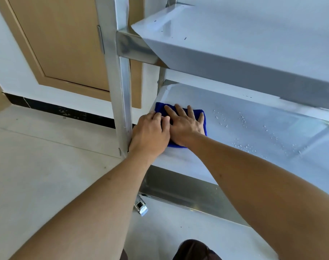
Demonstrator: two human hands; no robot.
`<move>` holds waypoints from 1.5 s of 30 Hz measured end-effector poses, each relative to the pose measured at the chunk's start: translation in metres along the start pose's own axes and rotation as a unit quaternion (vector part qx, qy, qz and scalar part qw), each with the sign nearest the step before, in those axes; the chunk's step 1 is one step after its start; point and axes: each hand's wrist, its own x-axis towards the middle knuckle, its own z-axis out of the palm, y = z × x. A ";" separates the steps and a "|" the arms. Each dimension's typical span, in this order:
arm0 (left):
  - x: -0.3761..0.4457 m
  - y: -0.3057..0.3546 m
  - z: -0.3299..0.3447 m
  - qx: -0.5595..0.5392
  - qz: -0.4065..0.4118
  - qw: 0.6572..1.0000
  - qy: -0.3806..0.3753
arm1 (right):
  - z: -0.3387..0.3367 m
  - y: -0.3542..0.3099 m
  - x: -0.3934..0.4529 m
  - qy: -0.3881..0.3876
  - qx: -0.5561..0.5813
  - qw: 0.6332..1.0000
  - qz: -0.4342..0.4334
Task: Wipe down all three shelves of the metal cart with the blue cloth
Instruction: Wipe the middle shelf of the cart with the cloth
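Note:
The blue cloth (204, 117) lies flat on the bottom shelf (253, 139) of the metal cart, at the shelf's left end. My right hand (186, 126) presses on the cloth with its fingers spread. My left hand (150, 136) rests beside it, fingers over the cloth's left part and touching my right hand. Most of the cloth is hidden under both hands. Water droplets (242, 121) dot the shelf to the right of the cloth. The middle shelf (253, 38) juts out above.
The cart's front left post (120, 91) stands right next to my left hand. A caster (141, 207) sits under the corner. A wooden door (62, 40) and dark baseboard (56, 109) lie to the left. My knee (195, 250) shows at the bottom.

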 end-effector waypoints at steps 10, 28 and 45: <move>0.000 -0.006 0.008 0.134 0.055 0.989 -0.028 | -0.005 0.019 0.112 0.035 0.016 0.998 0.059; -0.003 -0.001 -0.004 0.078 0.070 0.994 -0.019 | -0.003 0.026 0.095 0.029 0.014 0.998 0.053; -0.004 0.016 -0.005 0.107 -0.004 0.994 0.012 | 0.006 0.032 -0.096 0.019 0.046 0.997 0.067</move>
